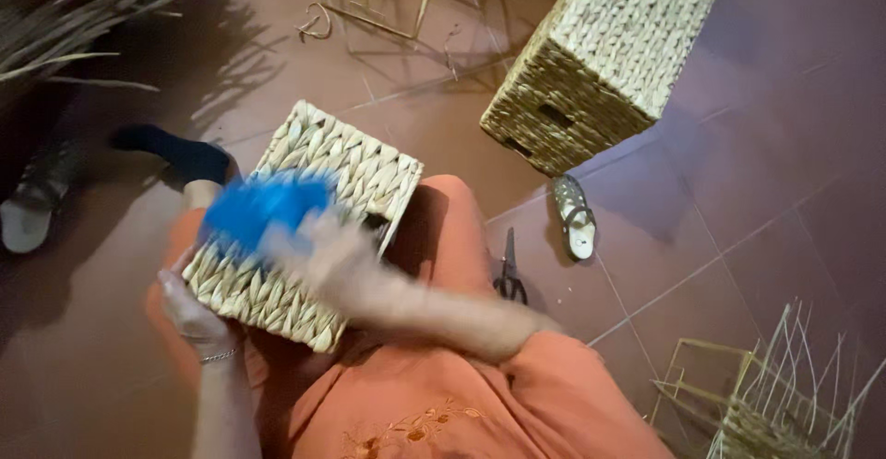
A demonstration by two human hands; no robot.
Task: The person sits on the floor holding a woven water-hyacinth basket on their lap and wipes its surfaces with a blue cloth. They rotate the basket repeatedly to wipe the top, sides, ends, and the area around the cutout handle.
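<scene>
Orange cloth (517,394) covers my lap, where the basket (305,224) rests. My left hand (189,311) grips its near edge. My right hand (323,261), blurred, fingers closed on a blue brush (263,208), looks mid-scrub across the weave; next I'd judge turning the basket.

Second woven basket (604,58), scissors (508,270), sandal (575,216)

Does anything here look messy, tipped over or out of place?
Yes. A second woven basket lies tipped on the tiled floor, with a single sandal and scissors loose nearby. Stray straw strands are scattered beyond it.
</scene>
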